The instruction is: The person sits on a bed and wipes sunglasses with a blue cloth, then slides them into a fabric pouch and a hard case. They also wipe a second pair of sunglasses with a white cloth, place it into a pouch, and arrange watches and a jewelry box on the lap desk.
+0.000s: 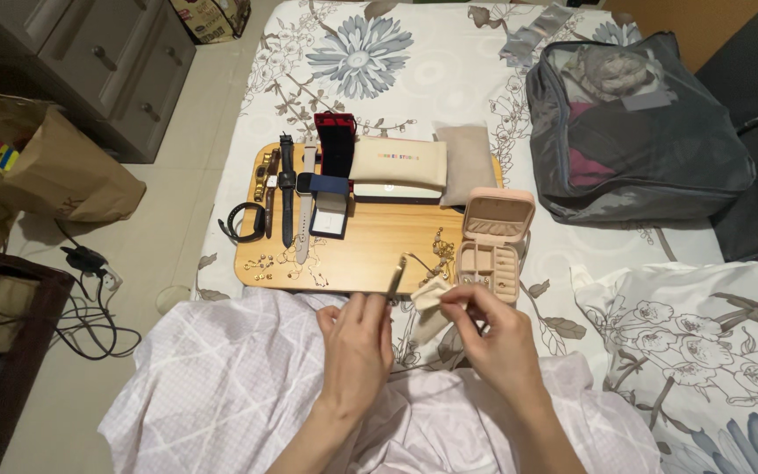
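My left hand (357, 347) pinches the lower end of a thin gold bracelet (396, 276), which stands up at a slant over the front edge of a wooden lap tray (370, 250). Just to its right, my right hand (493, 338) holds a small cream cloth (432, 298) between thumb and fingers. The cloth is close to the bracelet, and I cannot tell whether they touch. An open pink jewellery box (493, 246) sits just beyond my right hand on the tray's right end. Loose gold chains (439, 254) lie beside it.
Several watches (287, 189) lie in a row on the tray's left, with small gold earrings (274, 263), a red box (335, 140) and cream pouches (396, 162). A grey packing bag (633, 132) lies on the floral bedsheet at right. A dresser (107, 61), paper bag (54, 167) and cables (89, 307) stand left.
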